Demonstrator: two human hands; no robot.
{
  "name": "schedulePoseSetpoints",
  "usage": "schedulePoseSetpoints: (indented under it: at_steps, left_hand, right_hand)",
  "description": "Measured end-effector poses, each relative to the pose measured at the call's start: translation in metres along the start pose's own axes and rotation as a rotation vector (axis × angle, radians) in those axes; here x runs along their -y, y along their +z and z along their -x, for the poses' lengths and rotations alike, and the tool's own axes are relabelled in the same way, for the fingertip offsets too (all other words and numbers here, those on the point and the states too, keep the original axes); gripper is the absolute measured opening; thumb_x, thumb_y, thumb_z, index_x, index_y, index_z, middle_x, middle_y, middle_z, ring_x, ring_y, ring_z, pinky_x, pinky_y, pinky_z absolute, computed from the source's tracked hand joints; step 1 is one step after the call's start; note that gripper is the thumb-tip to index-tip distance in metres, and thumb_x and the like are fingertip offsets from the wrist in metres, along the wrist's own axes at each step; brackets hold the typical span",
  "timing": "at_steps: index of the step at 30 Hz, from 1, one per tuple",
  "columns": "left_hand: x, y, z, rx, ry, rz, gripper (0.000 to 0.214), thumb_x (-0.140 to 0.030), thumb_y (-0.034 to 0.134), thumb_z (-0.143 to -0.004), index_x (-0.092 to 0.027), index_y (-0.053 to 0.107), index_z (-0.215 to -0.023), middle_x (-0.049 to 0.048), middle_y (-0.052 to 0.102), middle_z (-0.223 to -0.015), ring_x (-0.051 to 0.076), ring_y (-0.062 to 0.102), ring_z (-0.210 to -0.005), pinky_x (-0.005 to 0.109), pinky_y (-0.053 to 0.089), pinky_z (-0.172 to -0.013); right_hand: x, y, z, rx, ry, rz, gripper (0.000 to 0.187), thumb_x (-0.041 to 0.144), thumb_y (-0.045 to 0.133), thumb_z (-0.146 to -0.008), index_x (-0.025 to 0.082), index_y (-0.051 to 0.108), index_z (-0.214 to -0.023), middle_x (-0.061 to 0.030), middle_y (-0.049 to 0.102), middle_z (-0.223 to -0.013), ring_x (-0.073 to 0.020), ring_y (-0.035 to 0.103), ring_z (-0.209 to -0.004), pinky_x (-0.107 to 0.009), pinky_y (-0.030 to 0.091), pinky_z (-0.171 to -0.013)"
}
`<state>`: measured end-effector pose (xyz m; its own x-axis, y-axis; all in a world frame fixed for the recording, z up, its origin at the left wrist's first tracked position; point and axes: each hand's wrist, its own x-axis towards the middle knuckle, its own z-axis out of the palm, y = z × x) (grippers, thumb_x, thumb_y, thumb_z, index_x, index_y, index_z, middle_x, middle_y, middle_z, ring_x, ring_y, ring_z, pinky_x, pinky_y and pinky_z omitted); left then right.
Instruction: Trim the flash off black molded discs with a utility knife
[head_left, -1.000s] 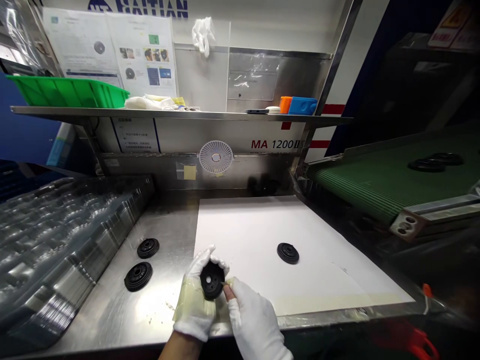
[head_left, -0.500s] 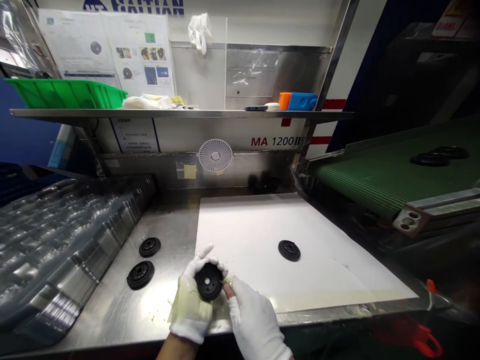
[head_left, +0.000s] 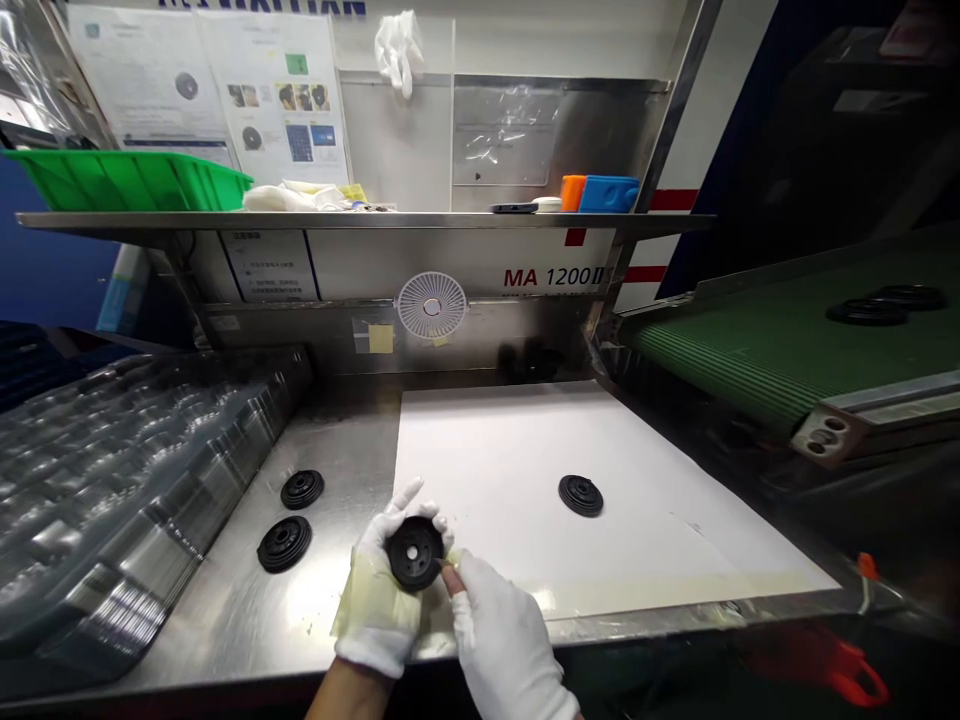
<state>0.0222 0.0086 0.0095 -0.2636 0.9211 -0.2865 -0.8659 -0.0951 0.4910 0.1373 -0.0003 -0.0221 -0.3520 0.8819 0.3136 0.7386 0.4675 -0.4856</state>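
The black disc point(head_left: 414, 552) is a small round plastic part with raised concentric rings and a little hole in its middle. It is tilted up, so its ringed face looks toward the camera. It is at 6 o'clock in the view, lifted over the near edge of the steel table point(head_left: 247, 620). The gloved left hand point(head_left: 382, 595) wraps it from 9 o'clock, fingers curled over the top rim. The gloved right hand point(head_left: 502, 640) touches the rim at 4 o'clock.
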Motion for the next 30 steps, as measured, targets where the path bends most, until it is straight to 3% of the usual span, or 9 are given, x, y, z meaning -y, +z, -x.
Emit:
schedulePoseSetpoints:
  at_steps: [4,10,13,16,21,26,28,30]
  left_hand:
    - [0.006,0.001,-0.003,-0.057,0.114,-0.002,0.034,-0.012,0.060,-0.073,-0.016,0.058,-0.106,0.0008,0.057,-0.065,0.012,0.057,-0.060,0.026,0.050,-0.060]
    - [0.007,0.006,-0.003,-0.078,0.255,0.015,0.038,-0.012,0.058,-0.074,-0.022,0.057,-0.111,0.0010,0.062,-0.076,0.012,0.061,-0.072,0.025,0.052,-0.071]
    - [0.000,0.007,0.000,-0.041,0.134,-0.021,0.037,-0.013,0.053,-0.073,-0.015,0.058,-0.110,0.0101,0.064,-0.092,0.021,0.062,-0.084,0.034,0.053,-0.072]
    - [-0.004,0.007,0.001,0.027,0.016,0.001,0.036,-0.014,0.052,-0.071,-0.010,0.060,-0.106,0.0100,0.063,-0.079,0.020,0.061,-0.071,0.036,0.053,-0.066]
    - [0.003,0.011,-0.002,-0.050,0.113,0.044,0.026,-0.015,0.061,-0.072,-0.015,0.062,-0.098,0.0007,0.057,-0.064,0.012,0.057,-0.060,0.026,0.052,-0.063]
    - [0.006,0.011,0.000,-0.116,0.214,0.037,0.028,-0.017,0.061,-0.072,-0.019,0.061,-0.101,0.0029,0.063,-0.076,0.016,0.063,-0.076,0.031,0.053,-0.074]
    - [0.004,0.005,0.001,-0.075,0.137,0.013,0.033,-0.018,0.057,-0.074,-0.016,0.060,-0.106,0.0094,0.065,-0.090,0.023,0.063,-0.087,0.040,0.053,-0.076]
    - [0.002,-0.001,0.000,-0.002,0.026,-0.001,0.036,-0.018,0.053,-0.074,-0.012,0.059,-0.110,0.0139,0.065,-0.092,0.027,0.062,-0.086,0.046,0.053,-0.073]
  right_hand:
    - [0.001,0.006,0.003,-0.004,0.013,-0.020,0.026,0.027,0.030,-0.092,0.025,0.054,-0.082,0.0014,0.063,-0.069,-0.0168,0.056,-0.058,-0.027,0.026,-0.052]
    - [0.014,0.010,0.003,-0.033,-0.028,-0.006,0.021,0.027,0.034,-0.088,0.026,0.055,-0.083,0.0021,0.064,-0.067,-0.0169,0.058,-0.056,-0.029,0.023,-0.050]
    - [0.013,0.002,-0.003,-0.034,-0.032,-0.013,0.022,0.028,0.034,-0.089,0.025,0.055,-0.081,0.0017,0.064,-0.068,-0.0171,0.058,-0.056,-0.029,0.023,-0.050]
    - [0.008,-0.004,-0.006,-0.033,0.001,-0.051,0.025,0.027,0.032,-0.091,0.026,0.056,-0.086,0.0015,0.064,-0.071,-0.0173,0.059,-0.061,-0.028,0.027,-0.052]
    - [0.008,0.003,0.000,-0.039,0.012,-0.025,0.026,0.029,0.030,-0.092,0.025,0.055,-0.085,0.0011,0.064,-0.071,-0.0179,0.060,-0.061,-0.029,0.026,-0.052]
    - [0.009,0.012,0.004,-0.022,-0.006,0.015,0.024,0.028,0.031,-0.090,0.026,0.053,-0.080,0.0020,0.062,-0.066,-0.0181,0.058,-0.056,-0.030,0.022,-0.050]
    - [0.006,0.011,0.002,-0.034,-0.019,-0.008,0.024,0.028,0.031,-0.090,0.026,0.054,-0.082,0.0021,0.063,-0.067,-0.0180,0.059,-0.057,-0.029,0.024,-0.051]
    - [0.002,0.008,0.000,-0.046,-0.029,-0.024,0.025,0.028,0.032,-0.090,0.026,0.055,-0.083,0.0019,0.064,-0.069,-0.0180,0.060,-0.059,-0.028,0.026,-0.052]
